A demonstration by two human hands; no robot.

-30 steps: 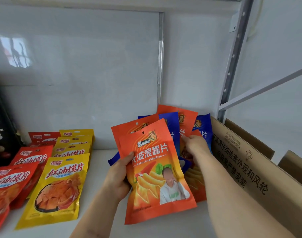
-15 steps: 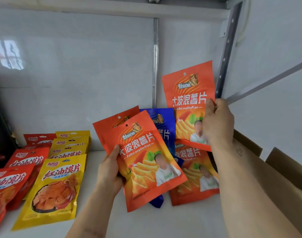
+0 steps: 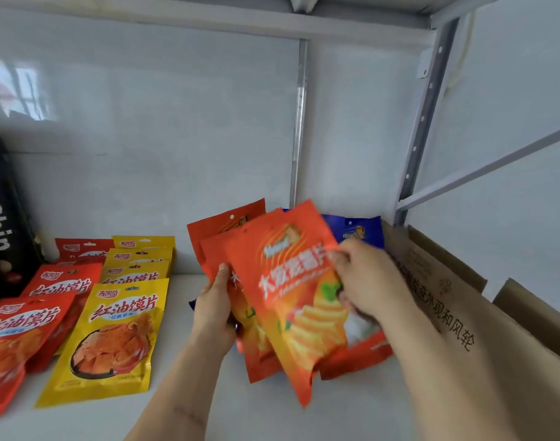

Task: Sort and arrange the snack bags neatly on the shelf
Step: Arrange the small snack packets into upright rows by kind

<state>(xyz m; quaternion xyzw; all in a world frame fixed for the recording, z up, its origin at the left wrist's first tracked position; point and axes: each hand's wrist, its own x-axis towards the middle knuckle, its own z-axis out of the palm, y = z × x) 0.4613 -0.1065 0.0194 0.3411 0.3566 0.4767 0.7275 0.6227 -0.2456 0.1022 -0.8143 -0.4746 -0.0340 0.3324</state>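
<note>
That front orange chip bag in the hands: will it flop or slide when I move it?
The front orange bag looks thin and flexible, so it will probably bend when held by one edge. Its glossy film may slip against the orange bags behind it. The right hand pinches its side; it seems light.
</note>
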